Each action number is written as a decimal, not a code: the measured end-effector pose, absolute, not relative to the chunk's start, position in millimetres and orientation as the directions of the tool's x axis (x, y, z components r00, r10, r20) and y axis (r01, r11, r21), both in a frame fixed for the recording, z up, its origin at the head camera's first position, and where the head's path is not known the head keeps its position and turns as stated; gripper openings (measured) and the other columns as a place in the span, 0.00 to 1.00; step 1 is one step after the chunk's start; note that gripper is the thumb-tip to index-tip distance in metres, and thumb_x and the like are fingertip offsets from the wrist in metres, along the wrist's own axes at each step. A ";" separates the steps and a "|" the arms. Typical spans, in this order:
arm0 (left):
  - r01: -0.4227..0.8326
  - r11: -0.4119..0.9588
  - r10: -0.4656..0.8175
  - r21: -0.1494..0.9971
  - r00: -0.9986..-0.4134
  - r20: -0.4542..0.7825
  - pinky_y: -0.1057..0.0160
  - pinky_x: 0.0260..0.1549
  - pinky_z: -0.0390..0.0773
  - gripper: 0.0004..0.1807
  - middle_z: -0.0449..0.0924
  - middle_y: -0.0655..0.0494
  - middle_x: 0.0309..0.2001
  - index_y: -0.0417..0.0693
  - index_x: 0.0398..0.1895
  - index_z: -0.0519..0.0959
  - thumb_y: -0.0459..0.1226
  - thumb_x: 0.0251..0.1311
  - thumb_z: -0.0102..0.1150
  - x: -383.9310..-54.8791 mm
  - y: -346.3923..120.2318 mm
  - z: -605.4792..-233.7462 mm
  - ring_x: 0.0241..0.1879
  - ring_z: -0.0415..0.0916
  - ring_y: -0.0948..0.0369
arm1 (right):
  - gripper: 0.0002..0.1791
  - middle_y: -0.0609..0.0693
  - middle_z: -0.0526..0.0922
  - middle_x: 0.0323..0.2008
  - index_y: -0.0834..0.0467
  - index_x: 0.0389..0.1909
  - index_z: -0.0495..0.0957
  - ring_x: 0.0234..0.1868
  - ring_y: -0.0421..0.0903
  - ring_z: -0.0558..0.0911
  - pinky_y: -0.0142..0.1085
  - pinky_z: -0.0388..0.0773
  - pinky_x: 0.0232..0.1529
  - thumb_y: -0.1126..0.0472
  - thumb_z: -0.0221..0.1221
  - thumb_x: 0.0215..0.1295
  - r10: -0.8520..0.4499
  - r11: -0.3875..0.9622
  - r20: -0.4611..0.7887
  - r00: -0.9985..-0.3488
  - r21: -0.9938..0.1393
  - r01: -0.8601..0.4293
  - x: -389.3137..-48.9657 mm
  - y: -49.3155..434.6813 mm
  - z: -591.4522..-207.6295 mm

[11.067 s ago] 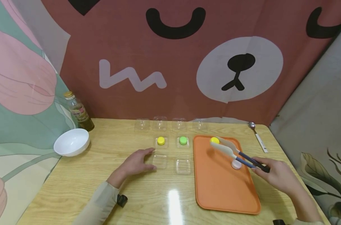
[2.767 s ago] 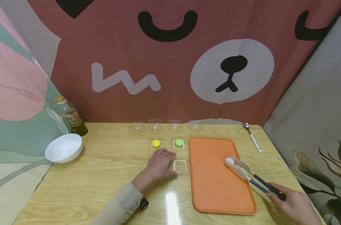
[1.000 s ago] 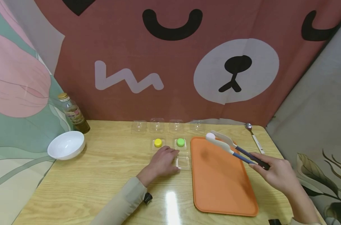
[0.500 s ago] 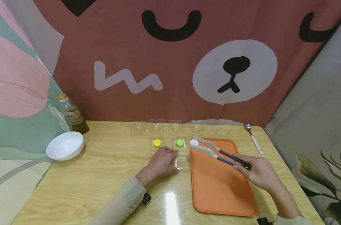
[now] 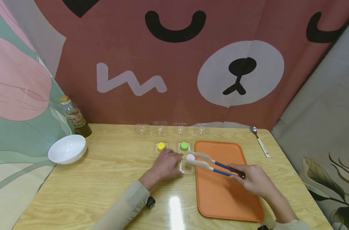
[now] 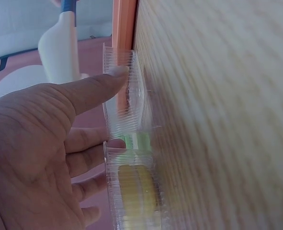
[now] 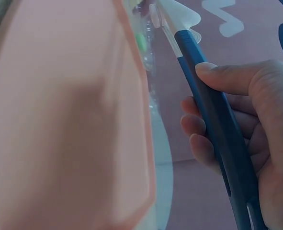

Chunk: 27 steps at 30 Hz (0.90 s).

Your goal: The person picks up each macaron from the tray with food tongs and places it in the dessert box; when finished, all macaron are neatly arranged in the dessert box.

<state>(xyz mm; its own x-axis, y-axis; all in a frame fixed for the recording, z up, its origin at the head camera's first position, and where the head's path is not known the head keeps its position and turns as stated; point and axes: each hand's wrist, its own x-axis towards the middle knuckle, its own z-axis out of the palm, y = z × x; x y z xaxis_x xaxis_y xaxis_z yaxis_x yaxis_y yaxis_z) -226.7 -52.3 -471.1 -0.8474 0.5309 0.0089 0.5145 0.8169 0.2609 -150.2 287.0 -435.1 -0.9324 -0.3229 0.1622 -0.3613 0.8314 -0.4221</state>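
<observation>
My right hand [image 5: 253, 179] grips tongs [image 5: 222, 172] with pale tips and dark blue handles. Between the tips is a pale pink macaron [image 5: 190, 157], over an open clear plastic box [image 5: 186, 167]. My left hand [image 5: 164, 166] holds that box at its left side, thumb at the near edge and index finger at the far edge. Behind it, a green macaron [image 5: 184, 146] and a yellow macaron [image 5: 161, 146] sit in similar boxes. The left wrist view shows the thumb over the box's ridged wall and a yellow macaron [image 6: 139, 191] lower down. My left hand covers the spot left of the held box.
An orange tray [image 5: 220, 198] lies right of the boxes, under the tongs and right hand. Several clear lids [image 5: 179, 128] line the table's back. A white bowl [image 5: 67, 149] and a bottle of brown liquid [image 5: 76, 118] stand left; a spoon [image 5: 260, 143] lies back right.
The tongs took the pale pink macaron off the tray and carried it left, over the box. Earlier they held a yellow macaron. My left hand shifted right to this box and stays there.
</observation>
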 end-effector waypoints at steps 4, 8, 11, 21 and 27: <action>0.508 0.814 0.528 0.281 -0.849 0.009 0.41 0.79 0.48 0.44 0.78 0.54 0.66 0.51 0.69 0.74 0.56 0.48 0.77 -225.7 -51.5 -471.1 0.69 0.68 0.49 | 0.21 0.34 0.79 0.22 0.53 0.54 0.86 0.17 0.30 0.64 0.27 0.63 0.17 0.58 0.72 0.59 -0.334 0.838 0.140 -0.932 -0.409 -0.361 -151.8 285.2 -438.9; 0.508 0.815 0.524 0.279 -0.852 0.019 0.41 0.79 0.47 0.44 0.79 0.55 0.65 0.52 0.69 0.75 0.56 0.47 0.78 -225.1 -50.9 -470.8 0.69 0.68 0.50 | 0.20 0.34 0.77 0.21 0.52 0.54 0.86 0.18 0.30 0.64 0.27 0.63 0.17 0.57 0.72 0.60 -0.341 0.837 0.117 -0.933 -0.415 -0.358 -153.0 282.4 -440.4; 0.509 0.819 0.521 0.263 -0.853 0.029 0.40 0.79 0.48 0.44 0.80 0.56 0.64 0.53 0.68 0.76 0.56 0.46 0.78 -225.5 -50.5 -471.6 0.68 0.69 0.51 | 0.20 0.34 0.76 0.21 0.52 0.54 0.86 0.18 0.30 0.64 0.27 0.63 0.17 0.56 0.72 0.60 -0.344 0.835 0.105 -0.933 -0.421 -0.355 -153.3 279.8 -440.7; 0.479 0.839 0.493 0.256 -0.870 0.012 0.39 0.78 0.48 0.45 0.80 0.57 0.65 0.54 0.69 0.75 0.58 0.46 0.77 -226.6 -49.1 -470.6 0.69 0.67 0.50 | 0.20 0.36 0.80 0.25 0.51 0.53 0.86 0.19 0.31 0.64 0.28 0.62 0.18 0.57 0.72 0.59 -0.352 0.852 0.094 -0.931 -0.380 -0.360 -154.0 274.2 -441.7; 0.476 0.838 0.492 0.266 -0.871 0.008 0.38 0.78 0.48 0.45 0.80 0.56 0.65 0.53 0.69 0.75 0.57 0.46 0.77 -226.4 -48.8 -468.7 0.69 0.68 0.50 | 0.20 0.36 0.79 0.25 0.51 0.53 0.86 0.20 0.31 0.65 0.28 0.62 0.19 0.56 0.72 0.59 -0.347 0.864 0.074 -0.935 -0.362 -0.350 -154.7 273.4 -440.2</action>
